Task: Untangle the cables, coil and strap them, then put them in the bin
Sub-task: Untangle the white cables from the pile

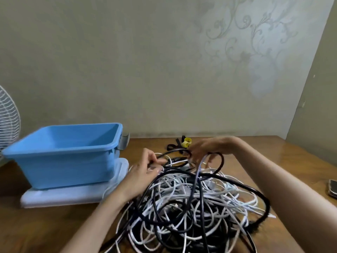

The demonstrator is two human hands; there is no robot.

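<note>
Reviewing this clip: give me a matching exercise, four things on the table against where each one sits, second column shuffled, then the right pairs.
Things:
1. blue bin
2. cable pile
3. black and yellow straps
4. dark flat device

Places:
A. at the right edge of the picture, partly cut off
B. standing on a white lid, on the left
C. near the far edge of the table
D. in the middle, nearest the person

Pairs: 1-B, 2-D, 3-C, 4-A
</note>
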